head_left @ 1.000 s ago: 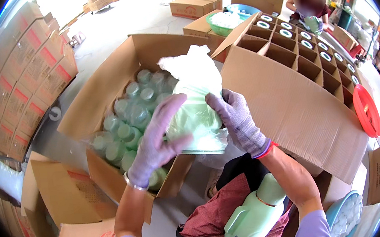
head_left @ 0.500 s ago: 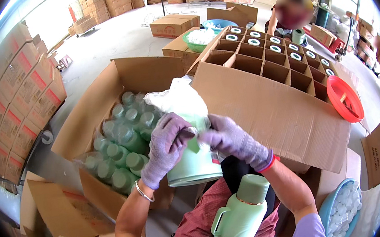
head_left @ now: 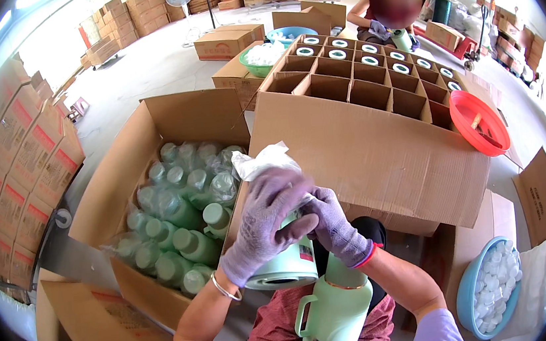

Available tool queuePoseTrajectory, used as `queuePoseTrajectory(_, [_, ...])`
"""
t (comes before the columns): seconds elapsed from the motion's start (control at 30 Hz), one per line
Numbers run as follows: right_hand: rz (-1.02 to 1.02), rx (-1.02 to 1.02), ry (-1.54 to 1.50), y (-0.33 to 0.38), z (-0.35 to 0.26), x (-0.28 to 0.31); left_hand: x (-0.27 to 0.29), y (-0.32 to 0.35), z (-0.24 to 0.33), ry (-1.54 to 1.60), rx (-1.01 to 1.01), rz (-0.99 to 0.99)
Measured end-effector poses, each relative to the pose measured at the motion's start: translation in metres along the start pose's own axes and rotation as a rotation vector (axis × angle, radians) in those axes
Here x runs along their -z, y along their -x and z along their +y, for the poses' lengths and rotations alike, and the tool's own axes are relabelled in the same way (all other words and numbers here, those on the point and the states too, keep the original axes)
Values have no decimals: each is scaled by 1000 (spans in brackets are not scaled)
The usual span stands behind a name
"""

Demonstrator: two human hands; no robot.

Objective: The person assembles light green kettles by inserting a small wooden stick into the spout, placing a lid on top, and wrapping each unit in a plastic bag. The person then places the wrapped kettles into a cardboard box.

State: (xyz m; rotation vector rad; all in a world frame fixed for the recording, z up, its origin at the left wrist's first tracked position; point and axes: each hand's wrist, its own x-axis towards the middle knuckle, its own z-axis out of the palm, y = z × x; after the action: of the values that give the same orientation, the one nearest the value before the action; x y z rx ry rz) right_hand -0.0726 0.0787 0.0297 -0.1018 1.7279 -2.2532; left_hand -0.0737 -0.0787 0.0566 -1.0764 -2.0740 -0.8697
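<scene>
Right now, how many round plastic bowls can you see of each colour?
Red round plastic bowl: 1
Green round plastic bowl: 1
Blue round plastic bowls: 2
Total: 4

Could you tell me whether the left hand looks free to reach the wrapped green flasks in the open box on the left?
Probably not right away: the left hand is gripping the green flask with the right hand. Otherwise the wrapped flasks lie uncovered close beside it.
</scene>
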Motion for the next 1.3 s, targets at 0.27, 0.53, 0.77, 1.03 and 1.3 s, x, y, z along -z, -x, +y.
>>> queuePoseTrajectory(0.27, [57, 215, 460, 30, -15, -7, 14, 52, 71, -310, 536, -218])
queuePoseTrajectory(0.53, [315, 995, 1226, 65, -53, 12, 29, 90, 37, 312, 921, 200])
queuePoseTrajectory(0.77, [470, 430, 1, 53, -79, 116, 39, 62, -6, -129, 715, 131])
queuePoseTrajectory(1.03, [630, 648, -237, 68, -67, 196, 6, -30, -140, 559, 421, 83])
queuePoseTrajectory(1.3, [515, 415, -124, 79, -24, 165, -110, -146, -175, 818, 659, 131])
